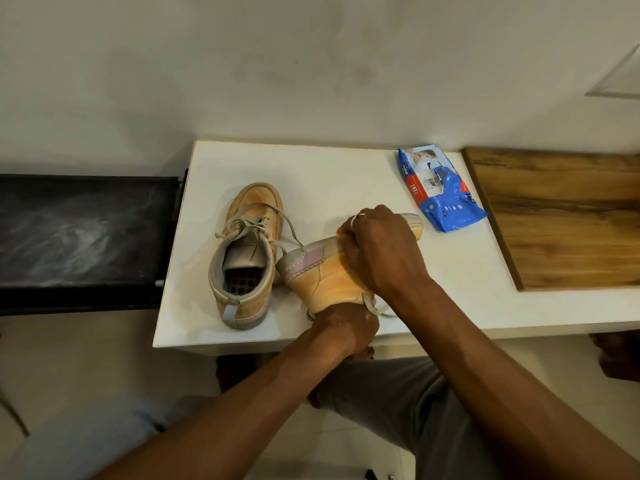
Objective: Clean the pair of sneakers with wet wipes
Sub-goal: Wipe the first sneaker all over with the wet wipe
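- The right hand (381,252) lies on the tilted sneaker (322,275), fingers curled over its upper; whether a wipe is under them cannot be told.
- The left hand (343,327) meets that sneaker's near end; its fingers are hidden, so its grip cannot be told.
- The second sneaker (244,258) stands upright just left of both hands.
- The blue wipes pack (441,188) lies beyond the right hand, to its right; "297" and "nee" are readable on it.
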Demonstrator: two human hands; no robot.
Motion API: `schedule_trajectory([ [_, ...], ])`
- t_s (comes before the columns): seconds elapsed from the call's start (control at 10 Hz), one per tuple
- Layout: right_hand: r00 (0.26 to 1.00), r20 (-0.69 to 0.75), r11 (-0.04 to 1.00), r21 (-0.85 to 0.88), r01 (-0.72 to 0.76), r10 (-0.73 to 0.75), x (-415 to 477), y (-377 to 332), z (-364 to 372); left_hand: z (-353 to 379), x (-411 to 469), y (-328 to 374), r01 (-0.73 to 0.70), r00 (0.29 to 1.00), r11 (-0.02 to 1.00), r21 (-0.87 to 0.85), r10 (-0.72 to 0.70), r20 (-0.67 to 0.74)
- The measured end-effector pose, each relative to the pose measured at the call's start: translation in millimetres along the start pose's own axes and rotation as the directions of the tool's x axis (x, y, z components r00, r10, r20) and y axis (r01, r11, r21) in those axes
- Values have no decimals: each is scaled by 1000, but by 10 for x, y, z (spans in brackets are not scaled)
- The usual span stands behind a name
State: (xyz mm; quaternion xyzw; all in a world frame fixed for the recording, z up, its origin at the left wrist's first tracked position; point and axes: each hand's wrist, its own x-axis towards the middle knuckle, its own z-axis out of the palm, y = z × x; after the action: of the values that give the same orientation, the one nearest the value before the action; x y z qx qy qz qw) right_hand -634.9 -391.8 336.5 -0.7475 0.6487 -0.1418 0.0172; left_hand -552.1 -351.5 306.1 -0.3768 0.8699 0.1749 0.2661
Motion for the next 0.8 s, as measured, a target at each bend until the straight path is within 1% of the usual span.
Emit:
schedule_trajectory([
  [0.1, 991, -68, 988, -93, -126, 120, 30, 115, -117, 16, 59, -45, 3, 1000, 1000, -26, -3, -22],
  [0.2, 974, -86, 972, -95, -215, 207, 35, 171, -169, 83, 71, -26, 3, 991, 998, 66, 5, -134],
  [0.3, 980, -94, 980, -81, -183, 176, 23, 129, -111, -29, -25, 10, 25, 996, 987, -156, -38, -81],
  [0.4, 995, -28, 995, -22, -101, 101, 0, 2, 5, -22, 4, -27, 13, 1000, 967, -254, -11, 7],
  [0.5, 1000, -2, 994, 109, -21, 22, -22, -123, 85, 74, 10, -71, -36, 998, 966, -257, 23, -55],
  [0.6, 1000, 8, 995, 101, 18, -19, -22, -112, 76, 94, 96, -71, -70, 995, 986, -151, 58, -80],
  [0.7, 998, -27, 998, -29, -48, 47, 12, 13, -6, -49, -11, -50, -65, 991, 995, -71, 73, 113],
  [0.8, 984, -65, 979, -107, -174, 167, 53, 166, -108, -58, -67, -12, -12, 1000, 996, -90, 10, -24],
])
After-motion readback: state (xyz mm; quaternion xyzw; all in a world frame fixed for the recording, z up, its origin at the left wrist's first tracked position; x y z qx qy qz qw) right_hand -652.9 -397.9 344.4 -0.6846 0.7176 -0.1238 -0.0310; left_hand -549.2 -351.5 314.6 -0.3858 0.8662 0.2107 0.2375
